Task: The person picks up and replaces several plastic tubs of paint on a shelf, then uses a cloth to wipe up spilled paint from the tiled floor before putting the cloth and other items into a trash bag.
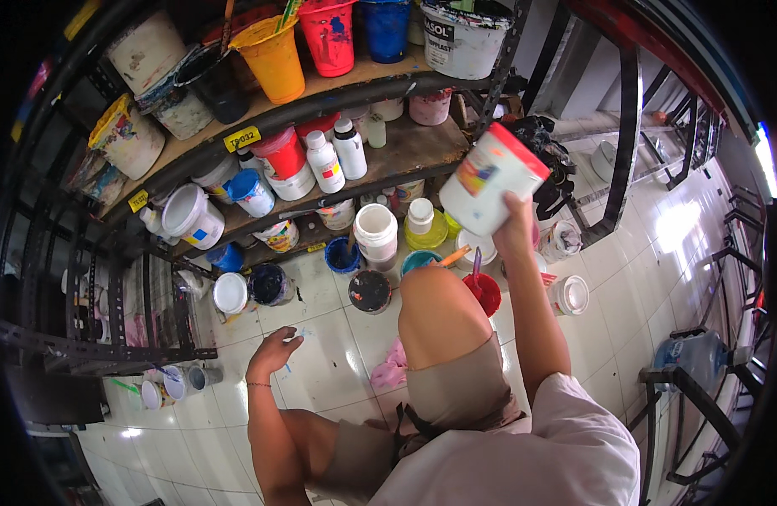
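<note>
My right hand (516, 226) is closed on a white plastic tub (500, 187) with a red top edge and a colourful printed label. The tub is raised and tilted at the right end of the shelves; whether anything is inside is hidden. Over the tiled floor, my left hand (274, 351) hangs with nothing in it, its fingers loosely bent and apart. Below the held tub, a white-lidded tub (476, 250) and a red paint pot (483, 295) with a stick stand close to my bent knee. An open white jar (376, 233) stands further left.
Paint-stained shelves (405, 160) carry several buckets, including a yellow bucket (273, 61), a red one (328, 38) and white bottles (324, 162). A pink cloth (390, 364) lies on the floor. A large water bottle (690, 363) sits by black metal frames at the right.
</note>
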